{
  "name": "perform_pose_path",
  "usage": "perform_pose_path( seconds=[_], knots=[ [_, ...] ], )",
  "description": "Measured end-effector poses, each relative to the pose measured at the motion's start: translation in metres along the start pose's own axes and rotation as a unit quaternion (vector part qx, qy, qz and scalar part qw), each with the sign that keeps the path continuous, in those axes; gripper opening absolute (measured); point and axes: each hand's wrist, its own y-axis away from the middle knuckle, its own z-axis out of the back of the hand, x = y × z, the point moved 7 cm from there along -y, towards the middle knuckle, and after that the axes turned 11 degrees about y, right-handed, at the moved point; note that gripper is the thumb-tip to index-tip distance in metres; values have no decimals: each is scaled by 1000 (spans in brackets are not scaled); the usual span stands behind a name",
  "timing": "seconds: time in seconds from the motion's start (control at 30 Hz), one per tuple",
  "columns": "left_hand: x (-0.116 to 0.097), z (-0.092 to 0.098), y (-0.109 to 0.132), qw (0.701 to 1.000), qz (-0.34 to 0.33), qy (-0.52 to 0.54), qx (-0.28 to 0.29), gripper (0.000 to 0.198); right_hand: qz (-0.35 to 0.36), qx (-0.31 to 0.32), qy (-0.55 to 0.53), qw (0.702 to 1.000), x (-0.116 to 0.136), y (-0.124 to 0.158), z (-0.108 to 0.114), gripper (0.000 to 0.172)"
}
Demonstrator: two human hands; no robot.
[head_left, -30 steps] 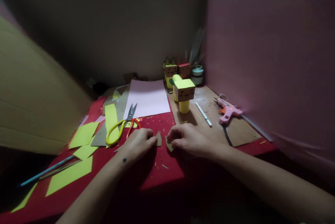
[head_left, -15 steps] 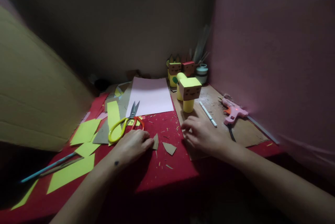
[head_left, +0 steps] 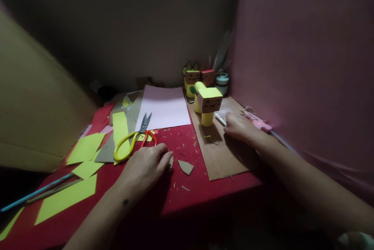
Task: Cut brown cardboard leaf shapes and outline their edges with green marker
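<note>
My left hand (head_left: pixel 152 160) rests low over the red cloth, thumb and fingers drawn together on a small cardboard piece (head_left: pixel 171 162) that is mostly hidden. Just beyond it lie scissors (head_left: pixel 143 129) with one yellow and one red handle, blades parted. A second pointed cardboard piece (head_left: pixel 186 167) is to the right of that hand. My right hand (head_left: pixel 238 127) is closed around the near part of a white pen (head_left: pixel 220 119) on the brown cardboard sheet. Left of the pen stands a yellow paper animal figure (head_left: pixel 209 104) with a boxy head and drawn face.
A pink paper sheet (head_left: pixel 163 108) lies behind the scissors. Yellow paper pieces (head_left: pixel 86 148) and a blue stick (head_left: pixel 37 191) are at left. A pink glue gun (head_left: pixel 258 121) lies by the right wall. Other paper figures (head_left: pixel 193 80) and a pale jar (head_left: pixel 222 82) stand behind.
My right hand has moved right and forward from the cardboard sheet's left side onto the white pen, closing on it. My left hand has drawn over the small cardboard piece. The view shifted slightly.
</note>
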Motion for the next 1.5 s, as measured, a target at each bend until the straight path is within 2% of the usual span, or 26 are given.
perform_pose_path(
  seconds=[0.1, 0.17, 0.3, 0.37, 0.4, 0.47, 0.57, 0.73, 0.87, 0.97, 1.2, 1.33, 1.5],
  knots=[
    [0, 3, 5, 999, 0, 48, -13, 33, -68, -7, -127, 989, -20, 8, 18, 10],
    [-5, 1, 10, 995, -6, 99, -13, 33, -79, -15, -229, 970, -26, 23, 30, 14],
    [-32, -18, 20, 972, -20, 230, 31, 34, -61, -23, -390, 918, -9, 61, 37, 19],
    [-50, -31, 24, 944, -32, 320, 69, 33, -44, 7, -581, 812, 11, 76, 27, 23],
    [-59, -36, 26, 936, -48, 338, 80, 30, -37, 21, -629, 777, 21, 83, 22, 23],
    [-74, -39, 27, 938, -103, 325, 67, 21, -19, 55, -675, 736, 39, 92, 13, 19],
    [-81, -38, 28, 947, -160, 279, 19, 8, -7, 93, -705, 703, 53, 98, 2, 18],
    [-72, -39, 25, 954, -153, 259, -11, 14, -5, 118, -715, 689, 57, 100, -10, 20],
    [-70, -41, 25, 956, -169, 239, -25, 18, 30, 165, -721, 672, 66, 102, -16, 15],
    [-72, -42, 24, 954, -188, 230, -22, 19, 60, 177, -723, 665, 72, 103, -15, 14],
    [-89, -41, 17, 939, -228, 259, 10, 17, 95, 177, -729, 654, 69, 102, -13, 11],
    [-99, -44, 11, 927, -226, 297, 47, 16, 78, 178, -734, 651, 60, 100, -14, 11],
    [-106, -48, 2, 923, -213, 309, 81, 23, 50, 186, -731, 654, 50, 96, -14, 14]
  ],
)
